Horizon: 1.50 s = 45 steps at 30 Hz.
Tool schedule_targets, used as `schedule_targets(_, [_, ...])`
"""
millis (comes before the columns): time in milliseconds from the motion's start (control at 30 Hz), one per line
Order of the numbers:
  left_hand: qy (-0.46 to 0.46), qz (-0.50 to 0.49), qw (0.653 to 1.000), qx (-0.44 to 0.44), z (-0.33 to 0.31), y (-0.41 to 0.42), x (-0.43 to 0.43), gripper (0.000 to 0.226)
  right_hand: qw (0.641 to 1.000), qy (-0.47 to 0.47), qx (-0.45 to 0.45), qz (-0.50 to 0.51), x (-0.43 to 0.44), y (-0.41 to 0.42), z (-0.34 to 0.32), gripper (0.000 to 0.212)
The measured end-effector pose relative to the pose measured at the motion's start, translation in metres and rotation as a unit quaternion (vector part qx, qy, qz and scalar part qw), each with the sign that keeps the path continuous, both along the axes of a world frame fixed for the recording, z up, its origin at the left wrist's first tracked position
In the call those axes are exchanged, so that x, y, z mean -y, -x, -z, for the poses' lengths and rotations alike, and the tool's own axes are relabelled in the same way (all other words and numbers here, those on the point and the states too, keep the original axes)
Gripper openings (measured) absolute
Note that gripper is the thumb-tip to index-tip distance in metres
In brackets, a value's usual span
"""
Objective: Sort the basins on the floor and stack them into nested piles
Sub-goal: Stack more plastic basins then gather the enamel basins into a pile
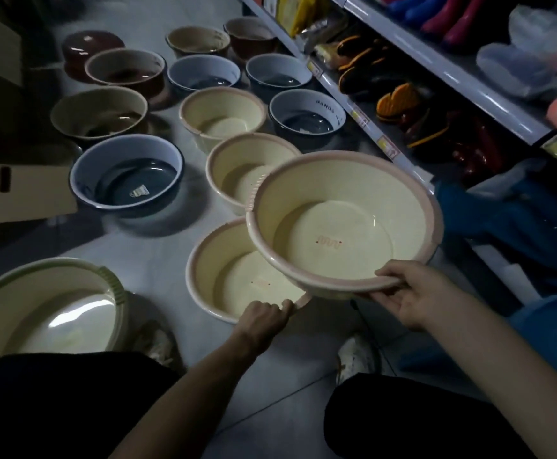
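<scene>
The right hand (416, 294) is pinching the near rim of the raised basin (343, 226), cream with a pink rim, thumb on top, holding it clear of the floor (158, 246). The left hand (264, 314) is curling round the rim of the matching floor basin (217, 270), lying at its 8 o'clock and partly beneath it. Nesting seems to be in hand; the next move is calling for centring and lowering it level. Both are standing empty. A third cream basin (237, 167) is waiting at 12 o'clock; the blue basin (126, 175) at 10 is carrying only a label.
</scene>
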State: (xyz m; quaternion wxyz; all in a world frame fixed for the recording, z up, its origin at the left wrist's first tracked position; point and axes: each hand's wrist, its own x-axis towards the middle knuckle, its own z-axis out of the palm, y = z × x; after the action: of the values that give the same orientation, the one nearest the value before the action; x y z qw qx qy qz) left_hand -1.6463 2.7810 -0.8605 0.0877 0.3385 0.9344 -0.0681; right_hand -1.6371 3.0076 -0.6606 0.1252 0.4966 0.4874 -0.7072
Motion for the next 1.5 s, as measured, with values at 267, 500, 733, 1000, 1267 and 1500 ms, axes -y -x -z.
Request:
schedule_targets(267, [-0.032,-0.105,0.965,0.239,0.027,-0.004,-0.008,0.047,1.0,0.004,-0.007,0.009,0.007,-0.013,0.0,0.011])
schedule_targets(500, [-0.17,-0.279,0.904,0.275,-0.038,0.014,0.032,0.031,0.999,0.033,-0.041,0.006,0.038,-0.019,-0.016,0.009])
schedule_targets(733, [-0.429,-0.483,0.66,0.383,-0.191,0.032,0.093,0.03,0.997,0.031,-0.073,0.0,0.075,-0.019,-0.025,0.033])
schedule_targets(1000, [-0.611,-0.516,0.416,0.433,-0.241,0.008,0.104,0.063,0.993,0.083,-0.082,0.016,0.11,-0.035,-0.032,0.011])
schedule_targets(1267, [-0.559,-0.585,0.445,0.383,-0.181,0.006,0.087,0.061,0.995,0.084,-0.021,-0.052,0.105,-0.048,0.006,0.004])
schedule_targets(1500, [-0.477,-0.615,0.531,0.335,-0.149,0.026,0.102,0.049,0.999,-0.023,-0.006,-0.023,0.067,-0.044,0.054,0.036])
